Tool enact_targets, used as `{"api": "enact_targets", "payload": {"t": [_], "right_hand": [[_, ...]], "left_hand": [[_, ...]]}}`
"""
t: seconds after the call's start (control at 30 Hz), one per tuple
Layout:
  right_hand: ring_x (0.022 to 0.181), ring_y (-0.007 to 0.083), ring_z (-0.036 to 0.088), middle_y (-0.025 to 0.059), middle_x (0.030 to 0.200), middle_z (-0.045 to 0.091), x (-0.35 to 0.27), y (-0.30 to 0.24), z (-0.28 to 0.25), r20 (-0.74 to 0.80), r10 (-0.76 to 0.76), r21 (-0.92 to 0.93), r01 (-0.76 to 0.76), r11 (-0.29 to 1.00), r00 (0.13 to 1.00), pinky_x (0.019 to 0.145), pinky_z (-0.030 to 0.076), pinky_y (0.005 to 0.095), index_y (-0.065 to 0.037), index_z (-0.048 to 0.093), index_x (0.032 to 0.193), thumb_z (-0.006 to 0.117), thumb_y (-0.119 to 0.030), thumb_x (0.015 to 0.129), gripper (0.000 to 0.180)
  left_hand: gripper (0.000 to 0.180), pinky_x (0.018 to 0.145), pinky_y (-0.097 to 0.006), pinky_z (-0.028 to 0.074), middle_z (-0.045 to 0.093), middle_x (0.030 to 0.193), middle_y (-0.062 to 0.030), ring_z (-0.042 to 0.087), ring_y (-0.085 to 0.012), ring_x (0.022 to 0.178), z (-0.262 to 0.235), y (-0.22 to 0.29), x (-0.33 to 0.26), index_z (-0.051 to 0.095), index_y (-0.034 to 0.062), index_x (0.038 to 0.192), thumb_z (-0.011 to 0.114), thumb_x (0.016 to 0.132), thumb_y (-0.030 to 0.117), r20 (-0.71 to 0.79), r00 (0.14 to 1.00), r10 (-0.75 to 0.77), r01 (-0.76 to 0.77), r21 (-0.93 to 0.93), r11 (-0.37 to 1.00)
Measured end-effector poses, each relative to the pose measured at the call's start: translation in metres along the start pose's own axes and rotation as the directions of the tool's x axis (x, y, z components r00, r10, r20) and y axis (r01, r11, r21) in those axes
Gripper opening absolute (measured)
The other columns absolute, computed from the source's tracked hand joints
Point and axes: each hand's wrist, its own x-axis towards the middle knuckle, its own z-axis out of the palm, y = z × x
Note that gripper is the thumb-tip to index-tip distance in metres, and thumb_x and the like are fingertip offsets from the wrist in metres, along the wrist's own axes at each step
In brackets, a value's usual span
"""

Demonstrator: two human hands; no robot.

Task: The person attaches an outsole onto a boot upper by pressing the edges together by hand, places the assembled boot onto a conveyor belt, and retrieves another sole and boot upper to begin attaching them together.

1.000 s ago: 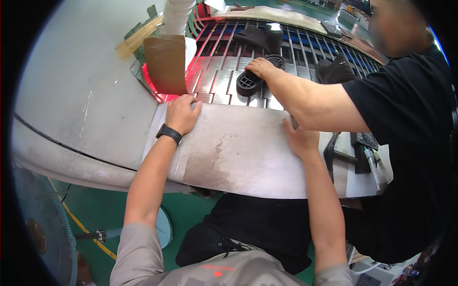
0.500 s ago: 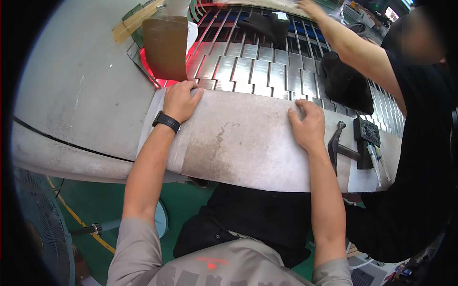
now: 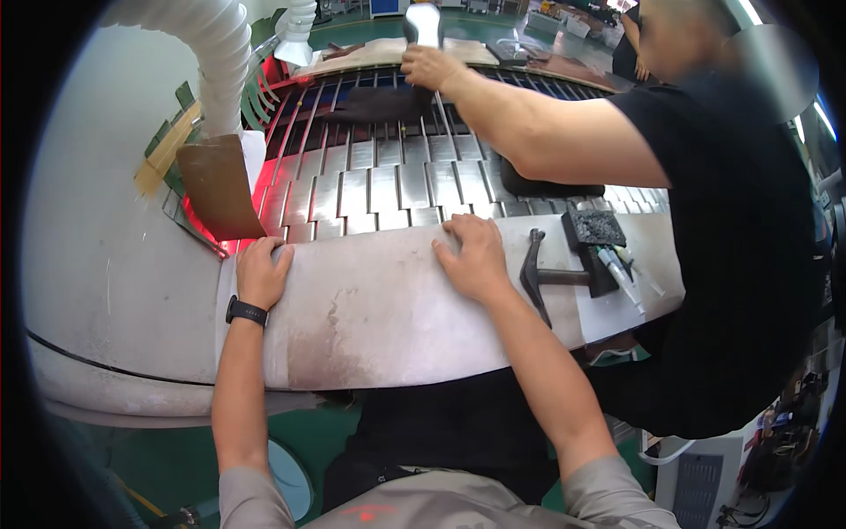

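My left hand (image 3: 262,271), with a black watch (image 3: 248,311) on the wrist, rests on the far left edge of a pale, stained board (image 3: 388,309). Its thumb stands apart from the fingers and nothing is in it. Further right, my right hand (image 3: 473,256) lies on the same far edge, thumb spread, holding nothing. Some fingertips dip over the edge out of sight. Beyond the board runs a slatted metal conveyor (image 3: 352,189). A co-worker's hand (image 3: 432,69) reaches over it from the right, at a dark boot-like item with a white end (image 3: 423,25).
A hammer (image 3: 531,278), a black porous block (image 3: 596,227) and syringes (image 3: 621,278) lie right of my right hand. A brown flap (image 3: 220,187) hangs by a red-lit opening at left, below a white ribbed hose (image 3: 220,53). Another dark piece (image 3: 379,104) lies on the conveyor.
The view has tilted up and turned right. My hands stay on the board's edge. The co-worker's arm now stretches further across the conveyor, with the hand at the boot-like item.
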Motion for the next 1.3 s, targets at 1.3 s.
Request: {"api": "enact_targets", "payload": {"t": [1.3], "right_hand": [[0.124,0.0386,0.065,0.0225,0.125,0.075,-0.011,-0.016,-0.006,0.037,0.006,0.150,-0.011,0.989,0.999,0.115,0.042,0.0496,-0.001,0.079,0.106,0.078,-0.030,0.090,0.033]], "left_hand": [[0.034,0.104,-0.049,0.045,0.077,0.110,-0.0145,0.067,-0.0351,0.111,-0.014,-0.003,-0.006,0.078,0.0046,0.105,0.072,0.094,0.036,0.027,0.999,-0.039,0.038,0.042,0.998]]}}
